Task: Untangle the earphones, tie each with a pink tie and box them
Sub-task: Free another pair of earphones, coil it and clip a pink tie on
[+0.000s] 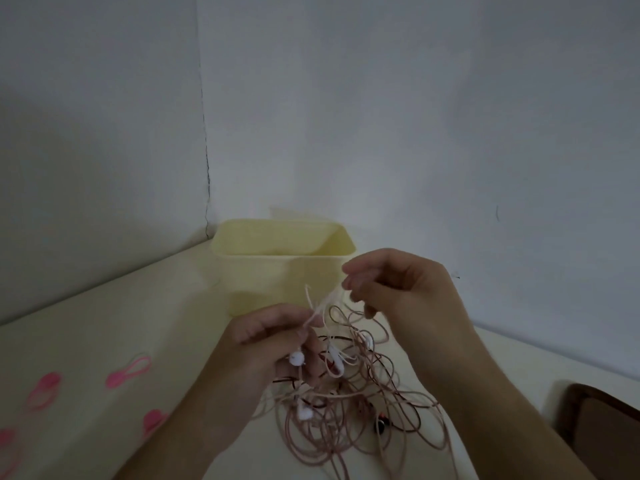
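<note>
Tangled earphones [349, 407], thin pinkish and dark cords with white earbuds among them, lay in a loose heap on the pale surface [104, 323] directly in front of the box [277, 268], between the two forearms. Part of the tangle was lifted off the surface by both hands. Behind the heap stood the box, a pale yellow open-topped container set against the corner of the grey walls; its interior showed only bare yellow wall, and whether anything lay at its bottom could not be told.

Left hand [273, 337], in front of the box and slightly to its left, was raised above the heap with its fingers curled, thumb and forefinger pinching a white cord, a white earbud hanging just below it. Right hand [398, 289], in front of the box's right corner and higher, pinched the other end of the same light strand between thumb and fingertips, the remaining fingers loosely curled.

Pink ties [128, 372] lay scattered on the surface well to the left of the box. No writing could be read on any item.
</note>
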A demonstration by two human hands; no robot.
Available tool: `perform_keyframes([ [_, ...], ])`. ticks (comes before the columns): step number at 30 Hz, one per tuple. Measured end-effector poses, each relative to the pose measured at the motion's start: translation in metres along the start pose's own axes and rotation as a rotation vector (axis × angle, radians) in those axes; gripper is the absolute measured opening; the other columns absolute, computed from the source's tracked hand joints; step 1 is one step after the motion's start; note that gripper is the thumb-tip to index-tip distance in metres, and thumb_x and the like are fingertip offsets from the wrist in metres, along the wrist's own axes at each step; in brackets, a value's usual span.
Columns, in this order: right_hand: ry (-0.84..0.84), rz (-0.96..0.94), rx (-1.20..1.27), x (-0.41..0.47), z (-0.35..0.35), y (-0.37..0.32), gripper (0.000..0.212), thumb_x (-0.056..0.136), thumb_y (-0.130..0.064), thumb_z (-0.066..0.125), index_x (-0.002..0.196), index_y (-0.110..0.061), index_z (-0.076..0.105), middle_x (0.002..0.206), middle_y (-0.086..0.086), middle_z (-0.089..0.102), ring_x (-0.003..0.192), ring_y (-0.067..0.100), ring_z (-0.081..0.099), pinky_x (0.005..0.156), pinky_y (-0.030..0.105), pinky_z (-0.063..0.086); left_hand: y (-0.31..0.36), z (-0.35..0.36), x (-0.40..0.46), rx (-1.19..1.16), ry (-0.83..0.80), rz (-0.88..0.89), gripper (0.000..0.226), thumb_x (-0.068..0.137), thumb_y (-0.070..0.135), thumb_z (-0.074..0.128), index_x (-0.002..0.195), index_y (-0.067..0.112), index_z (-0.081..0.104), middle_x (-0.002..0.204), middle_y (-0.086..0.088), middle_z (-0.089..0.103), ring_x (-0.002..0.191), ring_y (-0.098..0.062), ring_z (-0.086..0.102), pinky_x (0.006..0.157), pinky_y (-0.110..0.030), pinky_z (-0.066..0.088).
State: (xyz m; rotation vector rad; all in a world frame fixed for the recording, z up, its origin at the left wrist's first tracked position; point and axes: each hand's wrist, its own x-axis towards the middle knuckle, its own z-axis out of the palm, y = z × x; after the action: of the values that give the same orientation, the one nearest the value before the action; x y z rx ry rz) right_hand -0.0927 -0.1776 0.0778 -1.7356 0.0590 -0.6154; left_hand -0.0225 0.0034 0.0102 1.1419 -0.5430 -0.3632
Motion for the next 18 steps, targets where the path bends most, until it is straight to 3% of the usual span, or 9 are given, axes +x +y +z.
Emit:
perform_keyframes([
  [2,-0.007,0.085,0.222,0.002,-0.005,-0.003,0.025,0.093,0.01,0.062,0.09,-0.006,0.081,0.089,0.014,0.078,0.078,0.021,0.066,0.07,0.034,0.051,0.001,-0.003,0.002,-0.034,-0.002,0.006,0.023,0.08,0.002,0.067,0.1,-0.007,0.074,0.079,-0.022,0.063,0.061,-0.029,0.058,0.053,-0.036,0.051],
  [4,-0.081,0.119,0.192,0.002,-0.006,-0.006,0.023,0.092,0.01,0.063,0.094,-0.005,0.08,0.092,0.014,0.079,0.081,0.022,0.069,0.072,0.034,0.053,0.001,-0.004,0.002,-0.074,-0.017,0.008,0.03,0.079,0.005,0.063,0.105,-0.006,0.074,0.078,-0.02,0.061,0.059,-0.026,0.055,0.05,-0.034,0.048],
  [9,-0.224,0.13,-0.451,0.0,0.003,0.01,0.04,0.089,0.007,0.06,0.097,-0.028,0.076,0.095,-0.008,0.078,0.089,0.01,0.073,0.076,0.025,0.06,0.003,-0.004,0.002,-0.087,-0.039,0.029,0.034,0.08,-0.001,0.063,0.112,-0.001,0.075,0.076,-0.017,0.058,0.056,-0.024,0.049,0.05,-0.03,0.042],
  [13,-0.552,0.206,-0.815,-0.004,0.005,0.017,0.04,0.09,-0.02,0.075,0.125,-0.036,0.063,0.117,-0.016,0.064,0.105,0.004,0.062,0.086,0.021,0.055,0.007,-0.005,0.001,-0.142,0.012,0.079,0.032,0.085,-0.002,0.053,0.109,-0.001,0.075,0.075,-0.018,0.053,0.056,-0.023,0.044,0.049,-0.03,0.037],
  [16,-0.467,0.12,-1.071,-0.003,0.009,0.032,0.032,0.089,-0.016,0.069,0.113,-0.037,0.066,0.109,-0.011,0.065,0.097,0.012,0.063,0.08,0.029,0.058,0.01,-0.007,0.0,-0.169,0.047,0.111,0.033,0.085,-0.001,0.053,0.109,0.001,0.075,0.074,-0.017,0.052,0.054,-0.022,0.041,0.05,-0.03,0.035],
  [18,-0.352,0.081,-1.012,-0.001,0.004,0.034,0.024,0.092,-0.013,0.063,0.102,-0.033,0.07,0.095,-0.01,0.072,0.084,0.009,0.069,0.071,0.028,0.06,0.011,-0.008,0.001,-0.184,0.079,0.116,0.035,0.085,0.001,0.053,0.112,0.004,0.074,0.074,-0.015,0.052,0.054,-0.022,0.04,0.051,-0.03,0.032],
])
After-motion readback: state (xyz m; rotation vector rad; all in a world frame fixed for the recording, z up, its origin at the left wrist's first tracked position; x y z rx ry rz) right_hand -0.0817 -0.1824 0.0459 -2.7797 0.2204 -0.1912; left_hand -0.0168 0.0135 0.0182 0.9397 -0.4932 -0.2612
